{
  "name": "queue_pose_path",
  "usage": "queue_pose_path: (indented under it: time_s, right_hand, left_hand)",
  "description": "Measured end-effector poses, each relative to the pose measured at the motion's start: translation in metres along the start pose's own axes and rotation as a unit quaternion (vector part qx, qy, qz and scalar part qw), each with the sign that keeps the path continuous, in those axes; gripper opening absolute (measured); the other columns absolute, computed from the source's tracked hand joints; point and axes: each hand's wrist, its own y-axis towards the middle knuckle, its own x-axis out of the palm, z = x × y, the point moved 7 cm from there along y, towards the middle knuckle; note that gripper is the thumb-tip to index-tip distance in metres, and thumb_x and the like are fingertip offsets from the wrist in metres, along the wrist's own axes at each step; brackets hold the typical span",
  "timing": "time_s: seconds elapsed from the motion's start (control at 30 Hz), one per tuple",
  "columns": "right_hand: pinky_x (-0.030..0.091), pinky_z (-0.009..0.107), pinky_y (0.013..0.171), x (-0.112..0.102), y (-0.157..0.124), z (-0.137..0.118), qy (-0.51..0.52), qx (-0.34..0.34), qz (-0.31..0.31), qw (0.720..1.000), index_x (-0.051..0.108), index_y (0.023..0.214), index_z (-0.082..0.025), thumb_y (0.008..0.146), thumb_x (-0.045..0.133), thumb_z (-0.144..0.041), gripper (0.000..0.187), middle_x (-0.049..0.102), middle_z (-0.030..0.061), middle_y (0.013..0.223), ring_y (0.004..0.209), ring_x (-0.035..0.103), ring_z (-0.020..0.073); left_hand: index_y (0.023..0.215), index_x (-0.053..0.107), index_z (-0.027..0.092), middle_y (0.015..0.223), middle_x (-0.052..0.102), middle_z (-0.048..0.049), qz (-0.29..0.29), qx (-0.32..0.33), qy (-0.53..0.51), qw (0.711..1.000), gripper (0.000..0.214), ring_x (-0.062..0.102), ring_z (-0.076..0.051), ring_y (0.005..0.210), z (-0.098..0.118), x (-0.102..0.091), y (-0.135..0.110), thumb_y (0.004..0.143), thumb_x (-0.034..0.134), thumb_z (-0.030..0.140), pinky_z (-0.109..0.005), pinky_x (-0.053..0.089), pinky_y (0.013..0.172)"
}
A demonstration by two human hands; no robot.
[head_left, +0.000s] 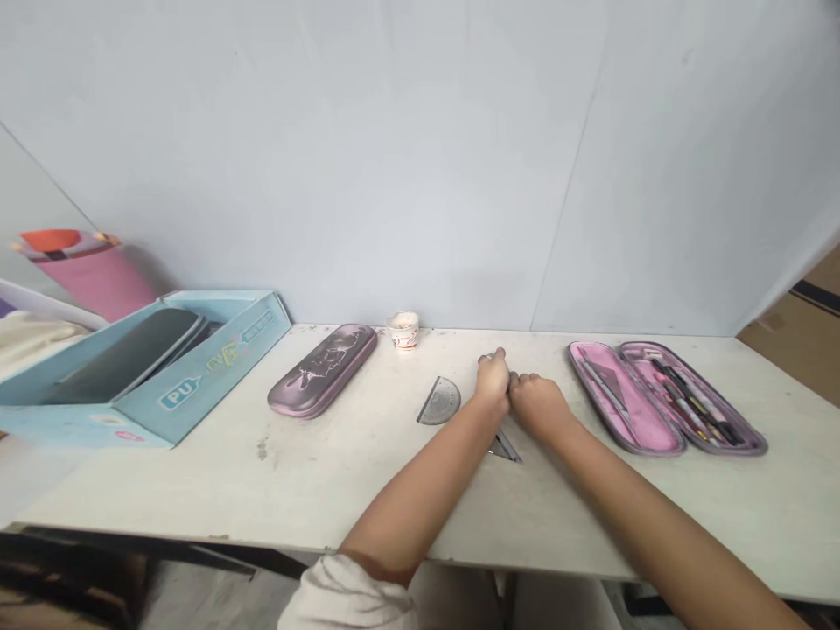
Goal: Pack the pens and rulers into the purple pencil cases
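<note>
I logged, left to right: a blue box (197,385) holding a dark pencil case (124,354); a closed purple pencil case (321,371); a metal protractor (438,401) lying flat; my left hand (492,382), curled, fingertips at a small item (486,356), grasp unconfirmed; a set square (507,449) partly beneath the hands; my right hand (538,406), curled, grip indeterminate; an open pencil case (662,399) loaded with pens (696,402).

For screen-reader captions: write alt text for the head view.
The left hand and right hand meet on a white table above a set square, near a protractor, between a closed pencil case and an open pink one.
</note>
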Motion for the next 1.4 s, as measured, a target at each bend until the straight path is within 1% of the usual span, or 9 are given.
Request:
queue_pose_path:
  time_s: [0.23, 0.43, 0.53, 0.7, 0.87, 0.97, 1.1, 1.27, 1.4]
  right_hand:
    - [0.047, 0.03, 0.064, 0.002, -0.008, 0.009, 0.006, 0.009, 0.005, 1.0, 0.052, 0.112, 0.002, 0.083, 0.035, -0.005, 0.036, 0.064, 0.0222, 0.087, 0.083, 0.063, 0.0241]
    - [0.046, 0.028, 0.07, -0.005, -0.021, 0.048, 0.047, 0.035, 0.034, 0.998, 0.04, 0.128, -0.001, 0.082, 0.034, -0.004, 0.046, 0.064, 0.0202, 0.097, 0.086, 0.063, 0.0219]
    - [0.044, 0.032, 0.08, -0.01, -0.035, 0.085, 0.098, 0.078, 0.098, 0.987, 0.037, 0.131, -0.004, 0.083, 0.029, -0.005, 0.048, 0.061, 0.0193, 0.108, 0.094, 0.06, 0.0225]
    - [0.042, 0.031, 0.081, 0.003, -0.065, 0.143, 0.185, 0.157, 0.161, 0.957, 0.041, 0.129, -0.006, 0.083, 0.032, -0.009, 0.047, 0.06, 0.0167, 0.111, 0.097, 0.056, 0.0222]
    - [0.037, 0.032, 0.083, 0.025, -0.081, 0.163, 0.157, 0.173, 0.136, 0.963, 0.059, 0.107, -0.006, 0.085, 0.031, -0.011, 0.036, 0.062, 0.0155, 0.096, 0.091, 0.053, 0.0225]
    - [0.033, 0.034, 0.085, 0.026, -0.082, 0.163, 0.128, 0.161, 0.138, 0.969, 0.064, 0.096, -0.008, 0.085, 0.031, -0.011, 0.035, 0.062, 0.015, 0.09, 0.089, 0.05, 0.0228]
    - [0.033, 0.035, 0.086, 0.021, -0.083, 0.164, 0.118, 0.163, 0.187, 0.961, 0.067, 0.088, -0.008, 0.084, 0.037, -0.015, 0.031, 0.057, 0.0178, 0.106, 0.099, 0.044, 0.0254]
    - [0.035, 0.036, 0.086, 0.029, -0.083, 0.165, 0.126, 0.169, 0.221, 0.952, 0.067, 0.093, -0.008, 0.085, 0.039, -0.022, 0.032, 0.057, 0.0177, 0.103, 0.098, 0.044, 0.0259]
    - [0.037, 0.039, 0.088, 0.033, -0.087, 0.172, 0.134, 0.182, 0.248, 0.942, 0.063, 0.104, -0.008, 0.086, 0.038, -0.027, 0.036, 0.058, 0.017, 0.104, 0.098, 0.046, 0.0262]
  left_hand:
    - [0.074, 0.052, 0.016, 0.069, 0.059, -0.0049, -0.043, -0.027, -0.033, 0.998, 0.023, 0.059, -0.017, 0.067, -0.016, 0.018, -0.003, 0.082, 0.046, 0.036, -0.03, 0.047, 0.067]
    - [0.089, 0.058, 0.013, 0.104, 0.064, -0.0125, -0.06, 0.028, -0.003, 0.998, 0.023, 0.059, -0.02, 0.096, -0.015, 0.045, -0.014, 0.083, 0.042, 0.028, -0.03, 0.044, 0.084]
    - [0.111, 0.055, 0.014, 0.123, 0.056, -0.0106, -0.08, 0.12, 0.06, 0.988, 0.033, 0.052, -0.018, 0.113, -0.003, 0.074, -0.029, 0.083, 0.042, 0.024, -0.028, 0.038, 0.097]
    - [0.128, 0.044, 0.013, 0.131, 0.05, -0.0098, -0.165, 0.272, 0.3, 0.899, 0.045, 0.045, -0.018, 0.122, -0.005, 0.138, -0.059, 0.087, 0.034, 0.028, -0.03, 0.03, 0.105]
    - [0.128, 0.042, 0.008, 0.128, 0.052, -0.0151, -0.158, 0.338, 0.481, 0.794, 0.047, 0.046, -0.022, 0.121, -0.029, 0.166, -0.063, 0.09, 0.023, 0.029, -0.039, 0.022, 0.108]
    - [0.124, 0.044, 0.008, 0.126, 0.053, -0.0147, -0.154, 0.353, 0.543, 0.747, 0.045, 0.048, -0.022, 0.119, -0.036, 0.17, -0.058, 0.091, 0.022, 0.028, -0.041, 0.019, 0.109]
    - [0.124, 0.045, 0.007, 0.131, 0.048, -0.0169, -0.166, 0.345, 0.561, 0.734, 0.046, 0.047, -0.022, 0.12, -0.038, 0.169, -0.054, 0.091, 0.02, 0.029, -0.04, 0.02, 0.109]
    - [0.134, 0.032, 0.012, 0.125, 0.055, -0.0121, -0.242, 0.32, 0.486, 0.777, 0.048, 0.047, -0.019, 0.119, -0.02, 0.155, -0.062, 0.089, 0.03, 0.029, -0.035, 0.031, 0.104]
    - [0.13, 0.039, 0.014, 0.121, 0.057, -0.0116, -0.255, 0.327, 0.428, 0.803, 0.046, 0.053, -0.019, 0.111, 0.025, 0.103, -0.074, 0.088, 0.037, 0.033, -0.033, 0.038, 0.097]
